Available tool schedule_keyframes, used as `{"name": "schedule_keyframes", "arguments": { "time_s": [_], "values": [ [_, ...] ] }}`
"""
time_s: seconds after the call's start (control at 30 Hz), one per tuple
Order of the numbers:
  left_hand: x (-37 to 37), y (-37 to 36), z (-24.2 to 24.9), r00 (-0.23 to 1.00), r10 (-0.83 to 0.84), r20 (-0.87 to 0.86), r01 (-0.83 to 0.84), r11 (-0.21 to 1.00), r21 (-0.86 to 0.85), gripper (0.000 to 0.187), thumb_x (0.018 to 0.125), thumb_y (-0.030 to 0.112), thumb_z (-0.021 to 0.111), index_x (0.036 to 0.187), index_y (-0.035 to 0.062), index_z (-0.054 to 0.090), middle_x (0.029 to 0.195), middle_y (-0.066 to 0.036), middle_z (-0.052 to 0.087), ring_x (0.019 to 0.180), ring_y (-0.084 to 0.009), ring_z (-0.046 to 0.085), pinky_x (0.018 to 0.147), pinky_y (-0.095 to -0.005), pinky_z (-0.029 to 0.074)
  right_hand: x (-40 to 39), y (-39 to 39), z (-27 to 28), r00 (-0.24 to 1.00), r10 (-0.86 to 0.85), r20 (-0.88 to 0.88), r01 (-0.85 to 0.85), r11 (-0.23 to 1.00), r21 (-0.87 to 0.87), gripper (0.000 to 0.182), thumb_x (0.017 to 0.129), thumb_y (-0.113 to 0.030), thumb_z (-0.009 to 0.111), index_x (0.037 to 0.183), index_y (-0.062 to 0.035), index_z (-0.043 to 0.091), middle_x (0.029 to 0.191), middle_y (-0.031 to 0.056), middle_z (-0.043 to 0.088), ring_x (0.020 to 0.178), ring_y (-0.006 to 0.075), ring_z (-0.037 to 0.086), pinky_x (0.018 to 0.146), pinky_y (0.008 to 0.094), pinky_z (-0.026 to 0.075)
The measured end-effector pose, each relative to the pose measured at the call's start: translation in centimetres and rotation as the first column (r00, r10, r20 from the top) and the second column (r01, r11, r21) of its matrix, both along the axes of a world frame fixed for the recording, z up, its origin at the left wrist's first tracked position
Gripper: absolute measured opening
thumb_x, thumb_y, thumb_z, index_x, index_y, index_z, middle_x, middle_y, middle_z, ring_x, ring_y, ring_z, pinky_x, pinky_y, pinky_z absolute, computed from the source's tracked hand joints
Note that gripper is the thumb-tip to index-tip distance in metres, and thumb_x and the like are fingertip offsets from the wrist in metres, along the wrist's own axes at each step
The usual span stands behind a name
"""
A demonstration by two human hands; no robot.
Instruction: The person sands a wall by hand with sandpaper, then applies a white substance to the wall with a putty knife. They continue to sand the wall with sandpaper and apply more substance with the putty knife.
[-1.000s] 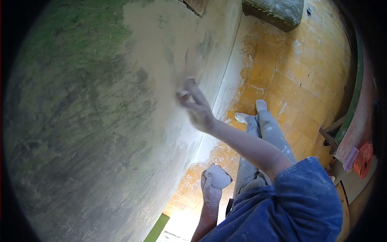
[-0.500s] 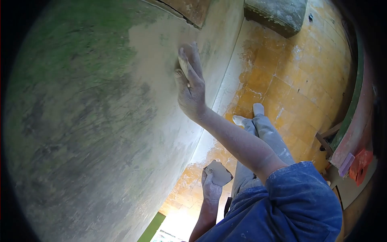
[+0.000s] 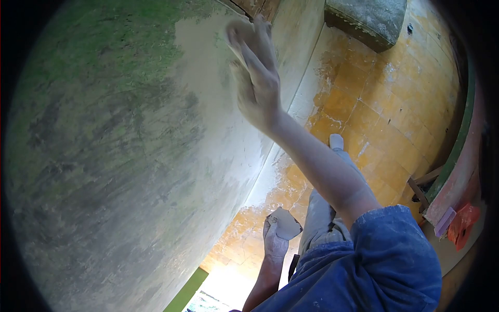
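Note:
My right hand (image 3: 257, 83) is raised near the top of the wall (image 3: 130, 156), blurred by motion, with its fingers around a thin, pale, flat scraper (image 3: 240, 53) seen nearly edge-on. Beside it lies a smooth beige coated patch (image 3: 200, 52) on the green and grey surface. Lower down, my left hand (image 3: 275, 242) grips a flat grey plate (image 3: 287, 224), its thumb on the top face. Both hands are dusted with pale powder.
A dusty grey block (image 3: 366, 21) stands on the yellow tiled floor (image 3: 384, 104). My leg and one foot (image 3: 336, 141) show below. At the right are a curved green-edged structure (image 3: 460, 135), a red object (image 3: 462, 226) and a purple piece (image 3: 445, 222).
My right hand has moved up and slightly right along the wall. My left hand still holds the plate, nearly unmoved. The view has shifted slightly, and only one foot now shows.

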State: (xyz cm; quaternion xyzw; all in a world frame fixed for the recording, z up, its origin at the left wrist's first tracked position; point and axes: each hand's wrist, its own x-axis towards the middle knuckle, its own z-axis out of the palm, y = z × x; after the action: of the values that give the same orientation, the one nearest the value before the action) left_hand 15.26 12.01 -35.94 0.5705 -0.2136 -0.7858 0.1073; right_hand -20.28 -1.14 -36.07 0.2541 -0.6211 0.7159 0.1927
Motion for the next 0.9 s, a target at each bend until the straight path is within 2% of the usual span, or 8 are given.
{"name": "schedule_keyframes", "arguments": {
  "time_s": [0.13,0.27,0.37,0.5,0.63,0.7,0.83,0.9],
  "values": [
    [0.8,-0.2,0.0,1.000,0.025,0.000,-0.025,1.000,0.007,0.030,0.095,0.018,0.048,0.121,0.0031,0.050,0.111,-0.012,0.059,0.098,-0.0205,0.059,0.086,-0.0356,0.049,5.7,-1.5,-2.3,0.998,0.033,0.053,-0.038,0.994,0.103,0.047,0.084,-0.002,0.055,0.127,-0.0213,0.054,0.146,0.0190,0.027,0.135,0.0353,0.027,0.110,0.0493,0.021],
    [0.9,-0.1,0.1,0.999,0.015,-0.047,-0.013,0.999,0.029,0.030,0.096,0.018,0.046,0.122,0.0029,0.049,0.112,-0.012,0.059,0.099,-0.0206,0.058,0.087,-0.0352,0.048,16.3,2.2,-6.1,0.898,0.418,0.136,-0.439,0.846,0.302,0.053,0.084,-0.009,0.058,0.131,-0.0311,0.046,0.150,0.0176,0.015,0.139,0.0360,0.016,0.112,0.0472,0.020],
    [1.9,-0.2,0.0,0.999,0.018,-0.032,-0.017,1.000,0.019,0.031,0.096,0.018,0.046,0.123,0.0031,0.049,0.113,-0.012,0.058,0.100,-0.0207,0.057,0.088,-0.0349,0.048,13.8,0.5,-7.5,0.966,0.258,0.009,-0.249,0.920,0.304,0.056,0.083,-0.011,0.060,0.132,-0.0331,0.044,0.149,0.0207,0.015,0.137,0.0386,0.018,0.111,0.0472,0.022],
    [2.9,0.7,-0.9,0.998,0.041,0.045,-0.041,0.999,-0.010,0.034,0.095,0.022,0.047,0.123,0.0024,0.047,0.111,-0.014,0.057,0.098,-0.0228,0.058,0.084,-0.0370,0.050,8.0,-0.9,-1.9,0.987,0.031,0.156,-0.051,0.990,0.131,0.045,0.084,-0.006,0.056,0.127,-0.0185,0.053,0.146,0.0280,0.019,0.133,0.0461,0.024,0.108,0.0494,0.026],
    [2.2,0.7,-1.0,0.999,0.048,0.023,-0.048,0.999,0.018,0.033,0.095,0.021,0.047,0.122,0.0021,0.047,0.110,-0.014,0.058,0.098,-0.0228,0.059,0.085,-0.0366,0.050,13.9,-0.7,-4.6,0.988,0.114,0.103,-0.132,0.974,0.183,0.046,0.084,-0.007,0.056,0.129,-0.0158,0.051,0.143,0.0308,0.022,0.131,0.0480,0.026,0.106,0.0507,0.028],
    [2.3,0.9,-1.2,1.000,-0.001,-0.020,0.000,0.999,-0.037,0.032,0.094,0.020,0.049,0.121,0.0020,0.047,0.110,-0.014,0.058,0.097,-0.0230,0.059,0.085,-0.0368,0.050,17.3,1.1,-6.4,0.935,0.306,0.179,-0.347,0.896,0.277,0.046,0.084,-0.007,0.056,0.129,-0.0139,0.050,0.143,0.0310,0.024,0.131,0.0481,0.026,0.106,0.0510,0.028],
    [3.5,0.9,-1.4,0.996,0.033,-0.079,-0.034,0.999,-0.014,0.031,0.094,0.018,0.049,0.120,0.0022,0.048,0.110,-0.014,0.058,0.096,-0.0233,0.060,0.084,-0.0373,0.050,14.7,0.5,-6.0,0.942,0.222,0.251,-0.288,0.920,0.266,0.031,0.086,-0.002,0.055,0.116,-0.0051,0.060,0.143,0.0334,0.020,0.132,0.0458,0.026,0.107,0.0455,0.026],
    [4.2,1.1,-1.8,0.999,0.039,-0.017,-0.040,0.998,-0.042,0.031,0.094,0.018,0.049,0.120,0.0026,0.049,0.109,-0.014,0.059,0.096,-0.0232,0.060,0.083,-0.0374,0.051,9.5,-1.6,-3.6,0.993,0.033,0.109,-0.053,0.982,0.182,0.031,0.086,-0.001,0.055,0.116,-0.0068,0.061,0.143,0.0312,0.023,0.133,0.0426,0.027,0.108,0.0433,0.026]
  ]
}}
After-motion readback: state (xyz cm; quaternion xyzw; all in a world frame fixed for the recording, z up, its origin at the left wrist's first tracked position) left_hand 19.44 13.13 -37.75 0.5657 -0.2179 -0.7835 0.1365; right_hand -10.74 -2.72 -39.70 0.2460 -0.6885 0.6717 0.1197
